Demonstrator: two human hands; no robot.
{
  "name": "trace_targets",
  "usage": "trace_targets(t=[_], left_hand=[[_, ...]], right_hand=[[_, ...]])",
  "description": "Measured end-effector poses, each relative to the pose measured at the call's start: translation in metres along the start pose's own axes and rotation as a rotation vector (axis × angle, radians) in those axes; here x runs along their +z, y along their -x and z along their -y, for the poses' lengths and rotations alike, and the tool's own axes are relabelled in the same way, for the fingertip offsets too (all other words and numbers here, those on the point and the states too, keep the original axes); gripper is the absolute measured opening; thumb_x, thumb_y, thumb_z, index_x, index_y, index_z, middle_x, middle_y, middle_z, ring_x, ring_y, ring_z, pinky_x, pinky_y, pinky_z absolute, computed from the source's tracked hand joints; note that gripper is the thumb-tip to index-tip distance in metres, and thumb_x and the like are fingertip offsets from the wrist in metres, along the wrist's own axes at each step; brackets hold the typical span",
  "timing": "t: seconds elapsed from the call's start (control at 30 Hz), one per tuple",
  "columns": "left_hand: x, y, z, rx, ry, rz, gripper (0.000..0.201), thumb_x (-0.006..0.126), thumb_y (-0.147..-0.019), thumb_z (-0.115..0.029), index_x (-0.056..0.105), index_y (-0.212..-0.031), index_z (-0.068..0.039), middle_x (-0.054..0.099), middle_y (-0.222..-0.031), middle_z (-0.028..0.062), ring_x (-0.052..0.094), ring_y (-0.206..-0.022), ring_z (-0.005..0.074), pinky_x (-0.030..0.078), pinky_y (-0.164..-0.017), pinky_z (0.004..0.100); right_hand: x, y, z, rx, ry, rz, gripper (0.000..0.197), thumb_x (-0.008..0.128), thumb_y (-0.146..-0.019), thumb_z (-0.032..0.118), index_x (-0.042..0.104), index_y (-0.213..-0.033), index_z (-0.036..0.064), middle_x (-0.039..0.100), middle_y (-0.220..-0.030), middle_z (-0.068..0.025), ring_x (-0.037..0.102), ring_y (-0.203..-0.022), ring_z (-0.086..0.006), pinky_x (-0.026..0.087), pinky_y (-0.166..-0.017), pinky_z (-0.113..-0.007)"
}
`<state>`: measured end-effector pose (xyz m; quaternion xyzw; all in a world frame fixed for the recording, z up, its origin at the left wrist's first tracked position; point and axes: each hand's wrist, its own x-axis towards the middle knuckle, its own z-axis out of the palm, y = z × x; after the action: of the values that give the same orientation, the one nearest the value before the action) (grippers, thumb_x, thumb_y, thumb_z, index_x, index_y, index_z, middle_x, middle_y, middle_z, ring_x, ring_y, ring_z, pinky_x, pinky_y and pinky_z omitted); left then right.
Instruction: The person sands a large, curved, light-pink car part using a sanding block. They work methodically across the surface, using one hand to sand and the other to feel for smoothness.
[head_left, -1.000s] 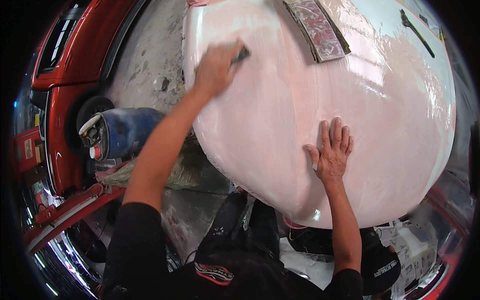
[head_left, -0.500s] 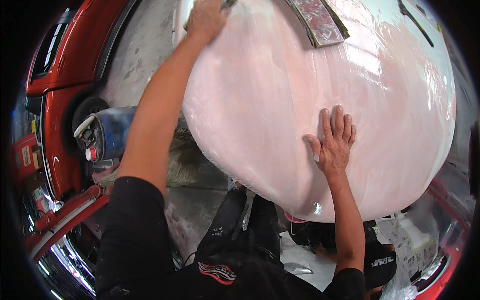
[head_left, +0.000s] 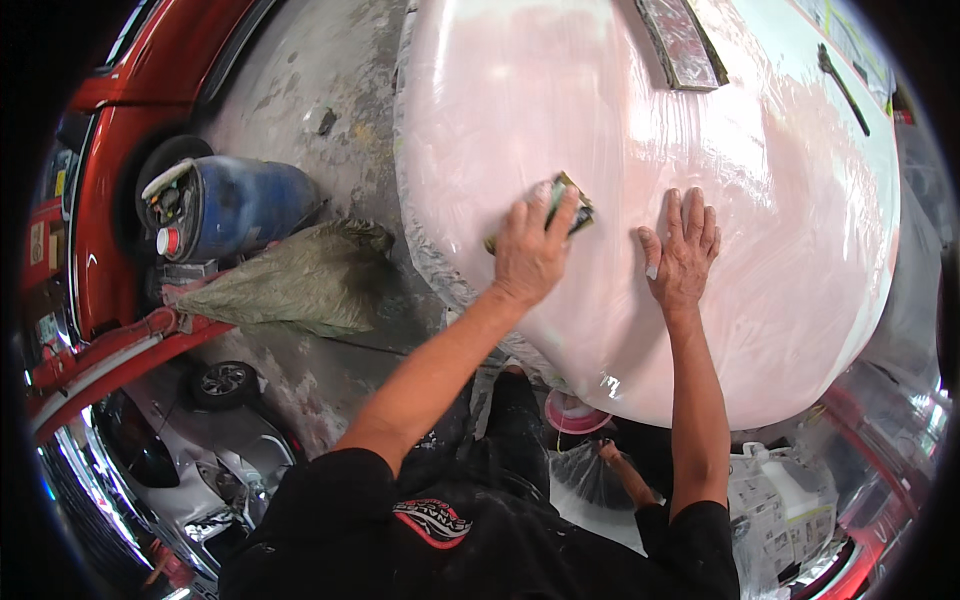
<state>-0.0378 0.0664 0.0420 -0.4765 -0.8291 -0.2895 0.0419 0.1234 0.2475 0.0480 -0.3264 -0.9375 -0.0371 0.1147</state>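
A large curved vehicle panel (head_left: 480, 120), blotchy pale pink and white with a wet sheen, fills the upper middle. On its left part my left hand (head_left: 533, 250) is closed over a small sanding block (head_left: 573, 207), dark and greenish, pressed to the surface. My fingers cover much of the block. To the right, my right hand (head_left: 685, 260) lies flat on the panel with fingers spread, holding nothing. Farther away rests a long flat sanding board (head_left: 688, 45) with dark edges. A thin black tool (head_left: 845, 90) lies near the panel's far right edge.
A blue drum (head_left: 250, 205) and a dusty greenish cover (head_left: 300, 280) stand left, beside a red vehicle (head_left: 125, 190). Below the panel are a pink basin (head_left: 575, 412) and another person's arm (head_left: 630, 475). Paper-masked parts (head_left: 780, 510) sit at the lower right.
My left hand has come from the panel's far left edge toward me and rightward, with the sanding block. My right hand stays flat on the panel. The view has shifted, showing more floor at left.
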Motion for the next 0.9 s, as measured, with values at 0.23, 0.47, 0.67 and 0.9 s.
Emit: trace_targets(t=[0.23,0.47,0.67,0.9], left_hand=[[-0.017,0.054,-0.046,-0.200,0.482,0.171,0.060,0.057,-0.101,-0.021,0.043,-0.152,0.007,0.052,-0.144,0.0326,0.052,-0.118,0.0481,0.041,-0.109,0.0539],[-0.012,0.121,0.011,-0.002,0.171,0.159,0.066,0.061,-0.097,-0.023,0.041,-0.155,0.003,0.043,-0.158,0.0276,0.036,-0.149,0.0453,0.028,-0.123,0.0559],[0.004,0.043,0.013,0.211,-0.121,0.310,0.084,0.061,-0.095,-0.053,0.040,-0.157,-0.001,0.041,-0.162,0.0198,0.034,-0.151,0.0388,0.027,-0.123,0.0550],[0.067,-0.202,0.043,0.099,-0.173,-0.086,0.078,0.040,-0.108,-0.054,0.034,-0.158,0.005,0.039,-0.162,0.0277,0.032,-0.153,0.0411,0.021,-0.128,0.0483]], right_hand=[[-0.009,0.063,0.048,0.057,-0.471,0.021,0.073,0.074,-0.092,0.031,0.045,-0.154,0.0045,0.047,-0.149,-0.0262,0.047,-0.133,-0.0455,0.034,-0.116,-0.055],[-0.034,0.069,0.142,0.120,-0.311,0.070,0.077,0.074,-0.087,0.017,0.041,-0.154,-0.0044,0.044,-0.148,-0.0289,0.050,-0.126,-0.0477,0.044,-0.104,-0.053],[-0.062,0.110,0.103,0.230,-0.453,0.056,0.074,0.072,-0.087,0.008,0.043,-0.155,-0.0011,0.050,-0.141,-0.0300,0.053,-0.125,-0.0458,0.044,-0.107,-0.053],[-0.092,0.184,0.042,0.474,-0.543,0.065,0.067,0.073,-0.085,0.007,0.054,-0.149,-0.0003,0.052,-0.140,-0.0284,0.058,-0.123,-0.0431,0.049,-0.104,-0.048]])
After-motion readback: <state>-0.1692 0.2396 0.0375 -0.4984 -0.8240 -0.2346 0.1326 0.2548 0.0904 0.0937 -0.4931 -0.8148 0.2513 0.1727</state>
